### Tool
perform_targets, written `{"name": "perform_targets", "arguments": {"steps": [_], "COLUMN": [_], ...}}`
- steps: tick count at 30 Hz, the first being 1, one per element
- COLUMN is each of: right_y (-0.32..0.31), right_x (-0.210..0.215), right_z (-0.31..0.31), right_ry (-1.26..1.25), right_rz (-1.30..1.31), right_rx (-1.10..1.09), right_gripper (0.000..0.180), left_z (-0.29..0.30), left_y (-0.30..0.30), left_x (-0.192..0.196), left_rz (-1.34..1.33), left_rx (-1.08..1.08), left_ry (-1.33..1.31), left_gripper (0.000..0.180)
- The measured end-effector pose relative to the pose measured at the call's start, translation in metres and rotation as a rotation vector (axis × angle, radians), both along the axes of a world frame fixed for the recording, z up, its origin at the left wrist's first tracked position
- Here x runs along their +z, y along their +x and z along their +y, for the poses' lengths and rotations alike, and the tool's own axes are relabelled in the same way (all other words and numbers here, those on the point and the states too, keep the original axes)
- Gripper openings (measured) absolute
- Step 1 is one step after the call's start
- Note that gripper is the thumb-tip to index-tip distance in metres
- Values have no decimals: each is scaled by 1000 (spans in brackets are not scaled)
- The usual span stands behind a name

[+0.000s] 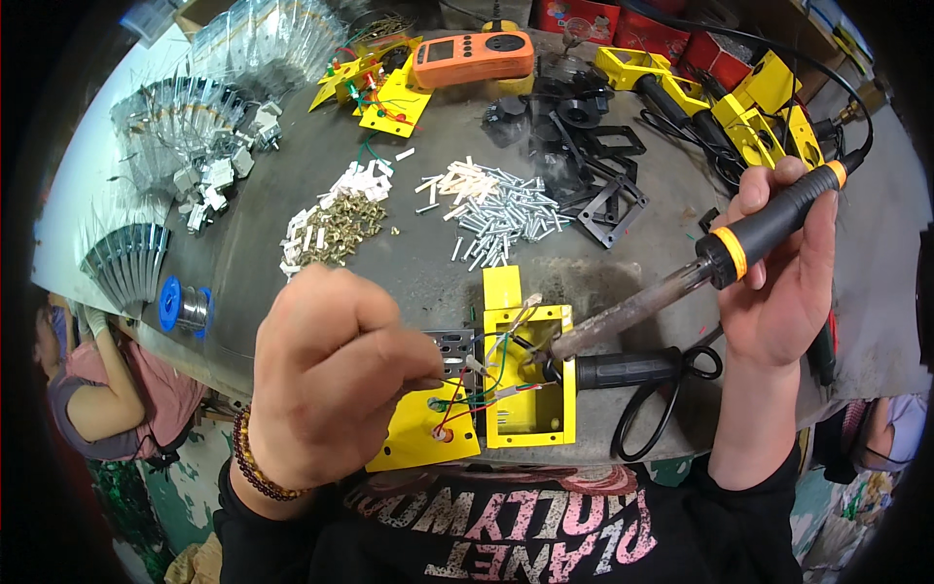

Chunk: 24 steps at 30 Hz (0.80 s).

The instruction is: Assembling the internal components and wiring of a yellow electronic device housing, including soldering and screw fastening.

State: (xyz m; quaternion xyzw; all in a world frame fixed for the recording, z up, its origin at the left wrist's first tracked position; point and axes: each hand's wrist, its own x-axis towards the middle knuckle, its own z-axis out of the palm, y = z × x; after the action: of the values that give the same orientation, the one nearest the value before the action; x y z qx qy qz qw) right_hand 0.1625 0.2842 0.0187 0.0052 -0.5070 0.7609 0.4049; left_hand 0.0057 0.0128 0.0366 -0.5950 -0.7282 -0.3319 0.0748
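Note:
My right hand (788,292) is closed around the black handle of a soldering iron (778,222) with orange rings. Its metal barrel slants down to the left, the tip over an open yellow metal box (567,419). Wires in red, green and black (506,392) run from inside the box to a yellow plate (413,438) with a green and a red lamp on it. My left hand (326,380) is pinched shut at the left of the box, above the plate; whatever is between its fingertips is too small to make out. A black cable with a thick sleeve (628,368) comes out of the box's right side.
Beyond the box lie piles of screws (506,219), brass-coloured parts (341,226) and black frames (613,204). An orange multimeter (474,58) stands at the back. A solder spool (185,307) sits at the left edge. The iron's cord (861,107) arcs over the right side, near more yellow boxes (754,122).

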Motion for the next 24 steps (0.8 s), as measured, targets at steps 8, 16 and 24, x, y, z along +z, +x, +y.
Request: {"name": "perform_targets", "arguments": {"steps": [8, 16, 24], "right_y": [1, 3, -1], "right_x": [-4, -4, -1], "right_z": [-8, -7, -16], "right_ry": [17, -28, -82], "right_rz": [-39, -23, -43], "right_rx": [211, 184, 67], "right_gripper": [36, 37, 39], "left_z": [-2, 3, 4], "left_y": [-1, -2, -6], "left_x": [-7, -13, -16], "left_rz": [36, 91, 85], "left_rx": [-43, 19, 13], "left_ry": [7, 44, 82], "left_gripper": [21, 15, 17]}}
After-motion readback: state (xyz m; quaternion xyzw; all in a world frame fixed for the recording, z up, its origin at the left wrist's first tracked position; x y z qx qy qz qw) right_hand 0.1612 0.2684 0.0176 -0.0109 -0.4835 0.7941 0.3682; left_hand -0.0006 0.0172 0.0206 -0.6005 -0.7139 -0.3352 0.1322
